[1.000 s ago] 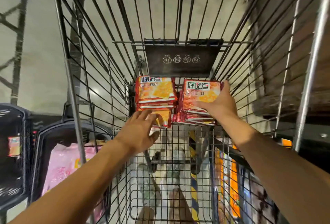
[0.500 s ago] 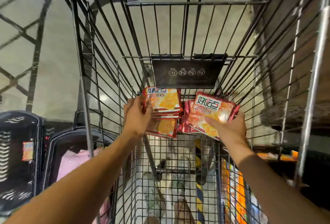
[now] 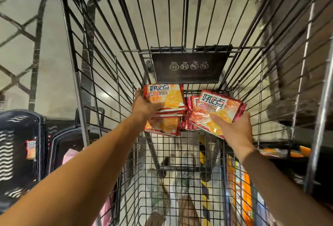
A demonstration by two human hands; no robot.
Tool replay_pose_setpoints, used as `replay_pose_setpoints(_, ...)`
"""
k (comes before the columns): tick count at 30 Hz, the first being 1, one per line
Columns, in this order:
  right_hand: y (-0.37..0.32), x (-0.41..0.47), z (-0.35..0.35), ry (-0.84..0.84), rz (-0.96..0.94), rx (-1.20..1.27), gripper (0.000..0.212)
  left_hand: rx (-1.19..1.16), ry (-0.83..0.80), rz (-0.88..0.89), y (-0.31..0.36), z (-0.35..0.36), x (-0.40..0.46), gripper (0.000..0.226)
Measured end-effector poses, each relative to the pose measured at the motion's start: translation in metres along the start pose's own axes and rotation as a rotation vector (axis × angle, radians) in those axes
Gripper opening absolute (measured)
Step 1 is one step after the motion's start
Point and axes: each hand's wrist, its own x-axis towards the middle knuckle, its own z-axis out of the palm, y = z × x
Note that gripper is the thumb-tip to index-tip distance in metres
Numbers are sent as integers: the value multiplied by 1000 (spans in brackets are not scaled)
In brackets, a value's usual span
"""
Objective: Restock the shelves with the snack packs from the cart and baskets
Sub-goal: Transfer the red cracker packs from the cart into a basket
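Two stacks of red-and-orange snack packs lie at the far end of the wire cart [image 3: 180,171]. My left hand [image 3: 145,105] grips the left stack of packs [image 3: 166,97] from its left side, thumb across the top pack. One more pack [image 3: 163,126] lies below that stack on the cart floor. My right hand [image 3: 234,130] holds a tilted bunch of packs [image 3: 218,108] lifted off the right stack, thumb on top, fingers underneath. A few packs [image 3: 188,121] stay under it.
A black plate with pictograms [image 3: 189,67] hangs on the cart's far wall. Left of the cart stand black baskets [image 3: 19,146], one holding pink packs [image 3: 72,155]. A low shelf [image 3: 281,151] with orange packs runs on the right. More goods sit under the cart at lower right.
My left hand moved from the lower pack up to the left side of the left stack and took hold. My right hand has lifted and tilted its packs toward me.
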Motion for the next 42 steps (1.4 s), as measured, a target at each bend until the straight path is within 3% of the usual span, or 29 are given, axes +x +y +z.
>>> replay_pose_setpoints(7,0,-2,3,1,-6,13,81,-167,-50,-108,-22,1,-10,49)
replay_pose_setpoints(13,-4,-14,-5,3,-45,16,69,-297,-93,-52,-36,-5,-27,52)
replay_pose_setpoints(17,-17,-43,-16,-30,-86,31,76,-260,-120,1,-25,-17,-53,47)
replay_pose_setpoints(20,-26,-82,-33,-45,-133,42,84,-247,-161,40,-14,-32,-86,57)
replay_pose_setpoints(30,-42,-251,-98,31,-284,117,91,-186,-254,357,-17,-120,-226,90)
replay_pose_setpoints(36,-35,-335,-134,69,-391,153,89,-257,-314,526,-42,-174,-289,91)
replay_pose_setpoints(42,-28,-393,-149,66,-487,225,86,-374,-315,574,-69,-216,-341,85)
